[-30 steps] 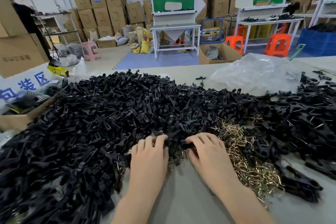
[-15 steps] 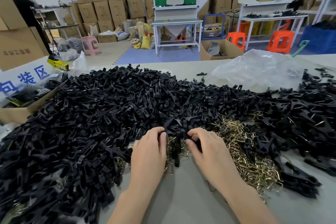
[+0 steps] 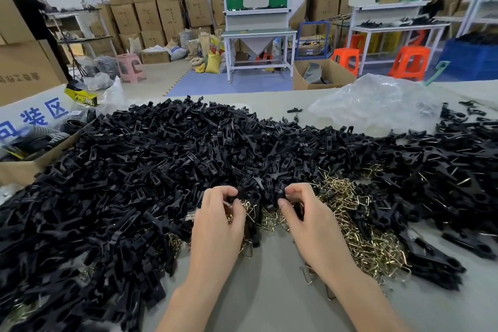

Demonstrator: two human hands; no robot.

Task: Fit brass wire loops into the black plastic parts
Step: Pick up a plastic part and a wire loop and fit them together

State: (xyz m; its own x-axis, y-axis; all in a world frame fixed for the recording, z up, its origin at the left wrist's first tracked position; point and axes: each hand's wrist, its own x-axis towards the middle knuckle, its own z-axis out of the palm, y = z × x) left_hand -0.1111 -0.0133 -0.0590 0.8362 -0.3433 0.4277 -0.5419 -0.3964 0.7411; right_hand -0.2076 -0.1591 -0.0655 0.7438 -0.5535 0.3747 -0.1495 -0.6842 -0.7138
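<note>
A huge heap of black plastic parts (image 3: 175, 159) covers the grey table (image 3: 269, 291). A tangle of brass wire loops (image 3: 358, 226) lies at the heap's near edge, right of centre. My left hand (image 3: 218, 226) and my right hand (image 3: 310, 221) meet just in front of the heap. Both have curled fingers and pinch a clump of black plastic parts (image 3: 265, 193) between them, lifted slightly above the loops. Whether a wire loop sits between the fingers cannot be made out.
A crumpled clear plastic bag (image 3: 377, 102) lies at the back right of the table. An open cardboard box (image 3: 24, 167) with dark items stands at the left edge. Behind the table are stacked cartons, workbenches, orange stools and a person at far left.
Both hands went from lying flat on the heap's edge to curling their fingers and pinching black parts, lifting them a little. The camera view rose slightly.
</note>
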